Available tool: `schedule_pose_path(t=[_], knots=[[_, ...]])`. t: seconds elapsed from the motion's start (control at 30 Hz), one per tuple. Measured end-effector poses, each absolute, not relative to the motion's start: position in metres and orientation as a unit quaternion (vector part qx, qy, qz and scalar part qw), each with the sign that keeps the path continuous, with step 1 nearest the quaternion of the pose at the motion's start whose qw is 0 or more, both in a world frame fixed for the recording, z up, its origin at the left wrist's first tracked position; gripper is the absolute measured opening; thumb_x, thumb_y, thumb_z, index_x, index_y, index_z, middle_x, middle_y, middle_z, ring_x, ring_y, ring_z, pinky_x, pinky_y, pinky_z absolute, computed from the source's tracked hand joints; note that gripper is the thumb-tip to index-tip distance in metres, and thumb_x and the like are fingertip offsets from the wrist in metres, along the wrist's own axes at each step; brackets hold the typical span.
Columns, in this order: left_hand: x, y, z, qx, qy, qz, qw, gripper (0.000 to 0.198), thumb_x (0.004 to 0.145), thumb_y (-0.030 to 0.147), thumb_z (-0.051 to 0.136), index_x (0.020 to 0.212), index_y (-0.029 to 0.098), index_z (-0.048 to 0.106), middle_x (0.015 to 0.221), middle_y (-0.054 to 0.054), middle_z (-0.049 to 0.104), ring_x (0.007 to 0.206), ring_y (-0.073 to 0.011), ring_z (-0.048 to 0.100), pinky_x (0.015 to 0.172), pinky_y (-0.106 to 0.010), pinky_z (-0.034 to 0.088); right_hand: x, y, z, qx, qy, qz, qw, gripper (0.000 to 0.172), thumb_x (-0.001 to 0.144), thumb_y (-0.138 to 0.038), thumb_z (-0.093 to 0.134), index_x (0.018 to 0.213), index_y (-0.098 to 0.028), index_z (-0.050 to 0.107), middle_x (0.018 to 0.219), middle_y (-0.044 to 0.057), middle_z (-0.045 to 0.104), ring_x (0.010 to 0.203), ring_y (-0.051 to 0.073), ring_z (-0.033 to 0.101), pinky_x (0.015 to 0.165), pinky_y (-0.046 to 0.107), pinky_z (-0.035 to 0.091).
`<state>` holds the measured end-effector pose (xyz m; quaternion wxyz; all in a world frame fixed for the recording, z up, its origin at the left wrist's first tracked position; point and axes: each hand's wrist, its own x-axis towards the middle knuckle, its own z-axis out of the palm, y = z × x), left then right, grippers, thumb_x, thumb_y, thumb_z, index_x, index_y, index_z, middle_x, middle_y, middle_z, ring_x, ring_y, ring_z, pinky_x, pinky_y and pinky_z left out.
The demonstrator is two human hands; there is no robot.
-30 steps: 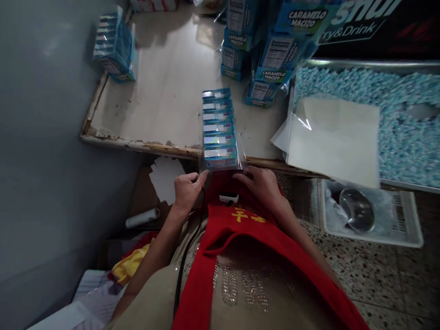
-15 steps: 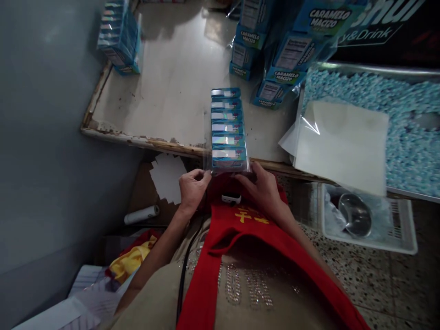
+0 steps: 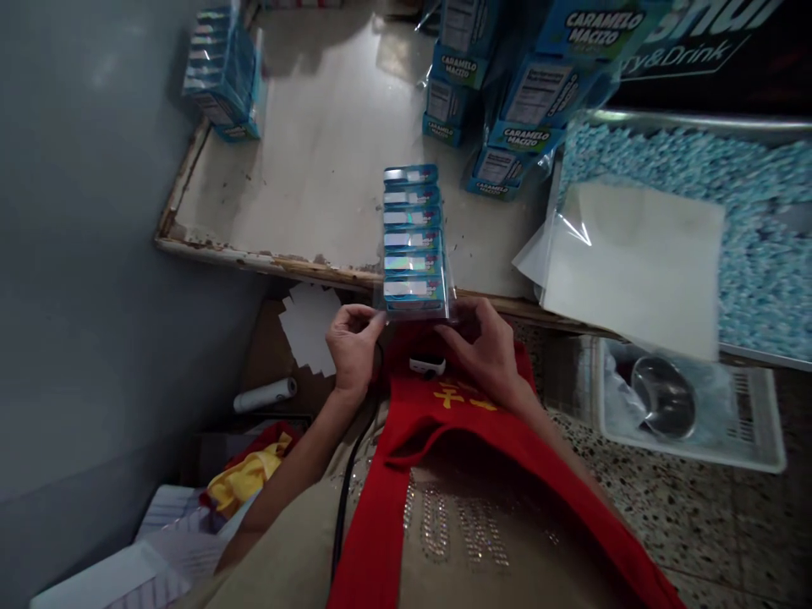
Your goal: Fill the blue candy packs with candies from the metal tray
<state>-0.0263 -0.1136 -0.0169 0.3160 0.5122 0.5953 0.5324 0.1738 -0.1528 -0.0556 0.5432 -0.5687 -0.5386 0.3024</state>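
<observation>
A row of several small blue boxes (image 3: pixel 412 241) sits inside a clear plastic bag (image 3: pixel 449 283), at the front edge of the white table and partly over it. My left hand (image 3: pixel 353 348) pinches the bag's near left corner between thumb and finger. At the near right corner, my right hand (image 3: pixel 485 347) has its thumb and fingers closed on the plastic. The right fingertips are partly hidden by the bag's edge. Both hands are just above the red apron (image 3: pixel 463 385), in front of the table's edge.
Bagged blue boxes stand at the table's (image 3: pixel 304 152) far left (image 3: pixel 225 72) and far right (image 3: pixel 526 93). A tray of blue-white candies (image 3: pixel 761 245) lies right, with pale sheets (image 3: pixel 634 262) over its corner. Below are a white basket (image 3: pixel 748 461) and white paper pieces (image 3: pixel 310 326).
The bagged row of boxes has shifted slightly left and tilted a little. Both hands keep hold of the bag's near corners. The view has moved slightly.
</observation>
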Motion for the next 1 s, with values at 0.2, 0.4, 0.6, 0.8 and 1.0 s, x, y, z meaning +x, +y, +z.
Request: schedule_pose_path(t=[0.2,0.4,0.6,0.8,1.0], knots=[[-0.027,-0.122,-0.016,0.535,0.622,0.518,0.243,0.021,0.080,0.030,0.077,0.075,0.021,0.059,0.065,0.005,0.056,0.058,-0.0107,0.052,0.059,-0.024,0.042,0.175,-0.157,-0.048,-0.569,-0.566,0.083,0.591,0.035,0.089,-0.043,0.081,0.111,-0.024,0.062,0.096,0.004,0.070,0.083,0.022,0.066,0.074,0.040,0.060],[-0.044,-0.145,-0.007,0.617,0.590,0.500,0.143,0.026,0.089,0.025,0.063,0.065,0.021,0.054,0.064,0.002,0.057,0.065,-0.0129,0.054,0.068,-0.026,0.044,0.189,-0.149,-0.025,-0.491,-0.672,0.030,0.554,0.040,0.090,-0.029,0.074,0.127,-0.029,0.061,0.128,0.011,0.063,0.116,0.032,0.062,0.097,0.055,0.058],[-0.034,-0.147,-0.012,0.557,0.612,0.491,0.272,0.039,0.067,0.032,0.090,0.088,0.022,0.059,0.084,0.001,0.066,0.079,-0.0139,0.064,0.077,-0.026,0.054,0.188,-0.145,-0.021,-0.488,-0.619,0.060,0.612,0.034,0.093,-0.030,0.071,0.125,-0.028,0.060,0.128,0.011,0.061,0.119,0.029,0.063,0.096,0.050,0.062],[-0.018,-0.126,-0.014,0.425,0.635,0.501,0.406,0.033,0.067,0.038,0.084,0.079,0.020,0.059,0.074,0.001,0.067,0.069,-0.0132,0.064,0.070,-0.026,0.053,0.182,-0.156,-0.039,-0.482,-0.614,0.082,0.619,0.040,0.091,-0.029,0.076,0.128,-0.028,0.060,0.126,0.010,0.063,0.117,0.029,0.064,0.096,0.051,0.062],[-0.026,-0.143,-0.009,0.524,0.636,0.476,0.306,0.029,0.075,0.036,0.080,0.069,0.019,0.058,0.069,0.002,0.064,0.066,-0.0119,0.060,0.068,-0.025,0.048,0.177,-0.155,-0.048,-0.507,-0.591,0.088,0.622,0.029,0.092,-0.031,0.075,0.119,-0.027,0.064,0.120,0.009,0.067,0.113,0.029,0.066,0.094,0.051,0.062]])
